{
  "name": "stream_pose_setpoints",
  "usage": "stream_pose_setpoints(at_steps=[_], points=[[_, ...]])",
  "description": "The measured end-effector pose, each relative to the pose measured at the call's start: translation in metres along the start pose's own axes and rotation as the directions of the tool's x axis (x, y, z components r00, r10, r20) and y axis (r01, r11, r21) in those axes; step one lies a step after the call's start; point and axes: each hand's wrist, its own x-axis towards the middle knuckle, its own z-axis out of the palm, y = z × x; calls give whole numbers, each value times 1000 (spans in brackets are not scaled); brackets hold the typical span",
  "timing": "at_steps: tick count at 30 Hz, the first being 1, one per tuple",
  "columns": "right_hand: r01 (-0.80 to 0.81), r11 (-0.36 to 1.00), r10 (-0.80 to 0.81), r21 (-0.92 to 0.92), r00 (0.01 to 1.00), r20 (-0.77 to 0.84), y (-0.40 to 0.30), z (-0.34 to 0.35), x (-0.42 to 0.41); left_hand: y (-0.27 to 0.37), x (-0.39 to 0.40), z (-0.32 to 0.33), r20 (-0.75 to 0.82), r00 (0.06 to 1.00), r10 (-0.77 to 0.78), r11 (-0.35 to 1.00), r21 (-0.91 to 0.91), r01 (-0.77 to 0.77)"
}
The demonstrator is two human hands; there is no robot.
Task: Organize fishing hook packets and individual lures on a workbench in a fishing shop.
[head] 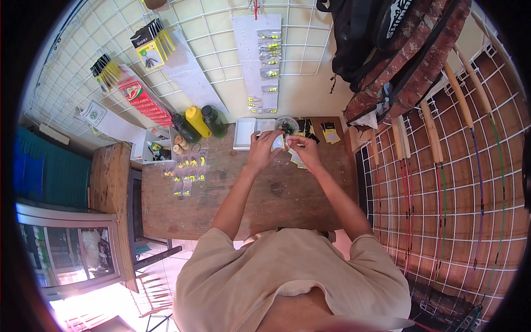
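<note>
Over the far side of a worn wooden table, my left hand [264, 150] holds a small yellow-and-white packaging card [278, 142]. At the card's right edge, the thumb and fingers of my right hand [306, 150] come together; whatever lies between them is too small to make out. Several similar cards [298, 159] lie partly beneath my right hand. Just beyond both hands is a round clear tub [295, 122] with dark small pieces inside. Black packets [307, 128] are spread to the tub's right, near yellow-and-black cards [330, 135].
Left of the tub sits a white tray [244, 133]. Small bags of yellow pieces [191, 164] lie on the table's [249, 199] left, below bottles [198, 121] and a white box [143, 153]. Wire grids carry hanging packs [269, 62], a bag [398, 62] and wooden-handled rods [431, 133].
</note>
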Motion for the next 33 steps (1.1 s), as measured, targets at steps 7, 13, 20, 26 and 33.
stream_pose_setpoints(at_steps=[7,13,20,26,33], points=[[112,985,-106,-131,993,53,21,-15,17,-15,6,5,22,999,-38,999,6,38],[308,700,-405,-644,914,-3,33,-20,33,-34,10,8,27,995,-95,994,62,93],[143,435,-367,-889,930,-30,53,-10,62,-47,15,15,59,993,-100,990,108,93],[3,309,-42,-951,999,-11,28,19,83,-56,8,12,56,988,-147,984,108,140],[-26,198,-52,-980,998,-37,49,21,94,-57,12,15,61,985,-159,983,97,153]])
